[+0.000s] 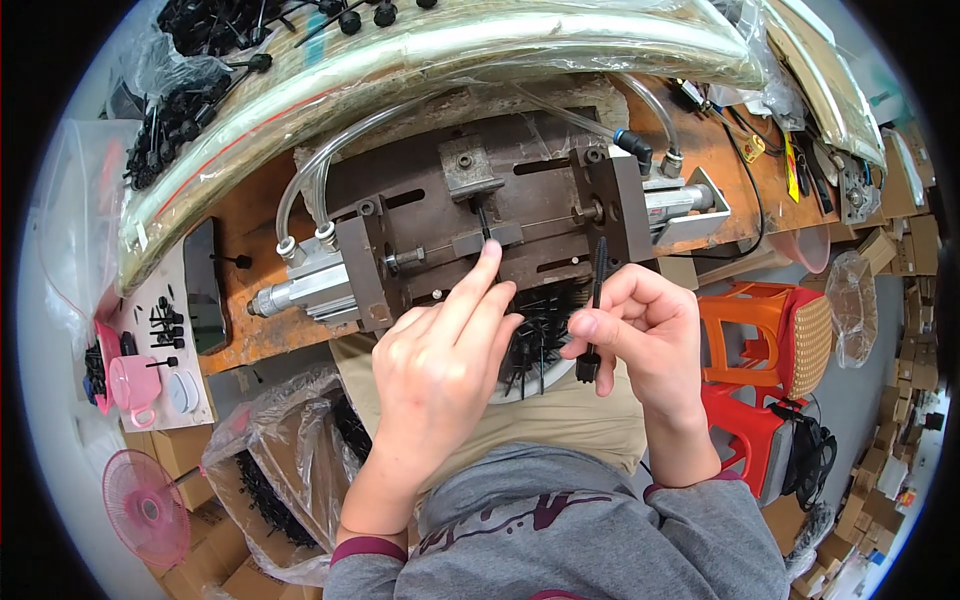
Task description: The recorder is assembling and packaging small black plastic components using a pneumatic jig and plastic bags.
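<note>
Left hand (430,365) out front, and its index fingertip lay right at the lower end of a thin black rod (484,217) on a small grey metal block (507,235); the fingers were loosely extended, gripping nothing that showed. Over to the right hand (640,335), and that one had a ribbed black plastic stick (600,275) pinched between thumb and fingers, nearly upright, toothed end down, beside the dark brown metal fixture (400,165) but clear of it. Silver metal cylinders (317,287) flanked the fixture, and below it a pale round bowl (550,383) brimmed with slim black pieces (537,335). Doing this well, it seemed, called for a light, straight press, so that the rod sat flat and square on its block without twisting. Keeping that waiting stick well off the block looked wise, too. And the fingertip was the real worry: it probably needed to be away from the block before either cylinder pushed inward.
</note>
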Demonstrator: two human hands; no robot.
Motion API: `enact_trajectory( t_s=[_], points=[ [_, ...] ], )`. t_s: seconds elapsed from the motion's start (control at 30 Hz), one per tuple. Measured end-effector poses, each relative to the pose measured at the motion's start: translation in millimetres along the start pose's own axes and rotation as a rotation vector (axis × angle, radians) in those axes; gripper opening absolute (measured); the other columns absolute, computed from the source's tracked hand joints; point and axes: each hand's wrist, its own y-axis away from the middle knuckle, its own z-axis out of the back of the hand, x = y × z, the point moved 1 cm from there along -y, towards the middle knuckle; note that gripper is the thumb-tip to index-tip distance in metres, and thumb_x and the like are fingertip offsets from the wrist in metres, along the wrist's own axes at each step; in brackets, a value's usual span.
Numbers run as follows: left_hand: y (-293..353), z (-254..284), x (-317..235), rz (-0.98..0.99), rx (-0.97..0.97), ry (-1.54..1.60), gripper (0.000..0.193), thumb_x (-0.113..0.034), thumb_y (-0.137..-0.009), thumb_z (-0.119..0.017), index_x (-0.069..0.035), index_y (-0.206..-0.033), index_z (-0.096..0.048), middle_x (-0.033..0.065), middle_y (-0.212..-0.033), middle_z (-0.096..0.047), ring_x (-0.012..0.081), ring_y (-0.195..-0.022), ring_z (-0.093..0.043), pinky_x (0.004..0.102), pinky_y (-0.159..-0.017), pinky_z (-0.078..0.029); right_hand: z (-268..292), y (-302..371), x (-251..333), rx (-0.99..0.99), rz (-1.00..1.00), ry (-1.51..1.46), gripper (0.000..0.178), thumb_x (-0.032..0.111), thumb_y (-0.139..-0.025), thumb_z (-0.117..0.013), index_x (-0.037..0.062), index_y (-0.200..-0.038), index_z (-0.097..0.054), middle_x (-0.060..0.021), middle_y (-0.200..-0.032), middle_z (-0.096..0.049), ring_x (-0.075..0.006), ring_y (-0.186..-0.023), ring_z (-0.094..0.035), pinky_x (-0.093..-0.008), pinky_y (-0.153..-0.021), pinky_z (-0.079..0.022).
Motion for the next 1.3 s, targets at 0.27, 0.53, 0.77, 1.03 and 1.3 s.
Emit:
enact_trajectory(
  t_s=[0.27, 0.53, 0.77, 1.03, 1.3],
  points=[
    [20, 8, -20, -0.169, -0.066, 0.380, 0.037, -0.013, -0.059, -0.086, -0.003, -0.092, -0.074, 0.0082, -0.096, -0.069, 0.0204, -0.075, -0.067, 0.0278, -0.060, -0.052, -14, 1, -8, 0.089, 0.008, -0.040, 0.013, 0.003, -0.087, -0.070, 0.0001, -0.079, -0.060, -0.0059, -0.070, -0.067, -0.0052, -0.055, -0.060, -0.0179, -0.043, -0.045],
    [27, 10, -19, -0.147, -0.064, 0.463, 0.034, -0.010, -0.060, -0.085, -0.001, -0.091, -0.073, 0.0166, -0.110, -0.068, 0.0252, -0.085, -0.069, 0.0313, -0.070, -0.058, -8, -10, -5, 0.130, 0.033, -0.164, 0.021, 0.014, -0.098, -0.057, -0.0038, -0.102, -0.066, -0.0114, -0.078, -0.069, -0.0066, -0.049, -0.055, -0.0188, -0.045, -0.042],
    [33, 15, -19, -0.161, -0.080, 0.440, 0.031, -0.004, -0.065, -0.083, 0.003, -0.092, -0.072, 0.0195, -0.110, -0.068, 0.0242, -0.082, -0.070, 0.0298, -0.068, -0.058, -13, -11, 0, 0.122, 0.051, -0.108, 0.015, 0.009, -0.096, -0.058, -0.0045, -0.097, -0.065, -0.0136, -0.080, -0.069, -0.0077, -0.049, -0.056, -0.0189, -0.045, -0.043],
    [65, 52, 2, -0.086, -0.218, 0.435, 0.031, -0.003, -0.066, -0.083, 0.000, -0.096, -0.072, 0.0195, -0.118, -0.064, 0.0223, -0.081, -0.070, 0.0289, -0.069, -0.058, -72, -40, 38, 0.122, 0.511, 0.089, 0.018, 0.009, -0.098, -0.055, -0.0035, -0.102, -0.067, -0.0115, -0.087, -0.068, -0.0072, -0.056, -0.056, -0.0188, -0.052, -0.044],
    [116, 99, 10, 0.238, -0.566, 0.223, 0.032, -0.001, -0.066, -0.084, -0.004, -0.097, -0.073, 0.0102, -0.102, -0.068, 0.0186, -0.085, -0.067, 0.0261, -0.069, -0.055, -306, -106, 98, 0.413, 1.823, 0.283, 0.015, 0.009, -0.087, -0.066, -0.0011, -0.097, -0.070, -0.0094, -0.081, -0.069, -0.0151, -0.065, -0.063, -0.0271, -0.059, -0.049]
  ],
)
